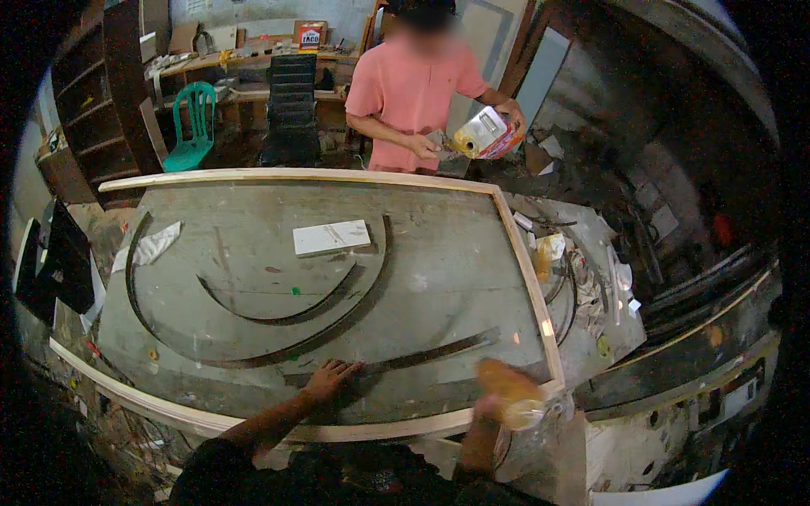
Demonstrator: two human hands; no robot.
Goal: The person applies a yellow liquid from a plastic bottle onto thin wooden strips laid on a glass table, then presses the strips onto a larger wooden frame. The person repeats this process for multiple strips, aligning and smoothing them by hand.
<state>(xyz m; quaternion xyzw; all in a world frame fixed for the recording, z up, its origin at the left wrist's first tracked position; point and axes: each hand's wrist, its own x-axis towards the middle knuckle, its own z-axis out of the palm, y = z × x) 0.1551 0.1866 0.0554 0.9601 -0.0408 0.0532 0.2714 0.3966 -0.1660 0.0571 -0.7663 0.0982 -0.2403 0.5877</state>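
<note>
left hand (331, 381) palm down on the board (439, 253), fingers loosely spread, gripping nothing that i can see; fingertips touch or sit just beside the left part of the dark strip (434, 352). that strip lies nearly straight on the near side of the board, inside the pale frame (527, 270).

right hand (484, 410) closed round an orange-yellow bottle (511, 393) near the frame's near right corner. blurred; finger detail and any flow from the bottle cannot be told.

progress, as i judge it: partway. two strips already lie curved, a large arc (316, 347) and a small arc (283, 319) within it; the near strip is not curved like them. neither arc touches the frame, so any joining seems left to do.

across the board a co-worker (409, 105) holds a tilted can (487, 131).
</note>
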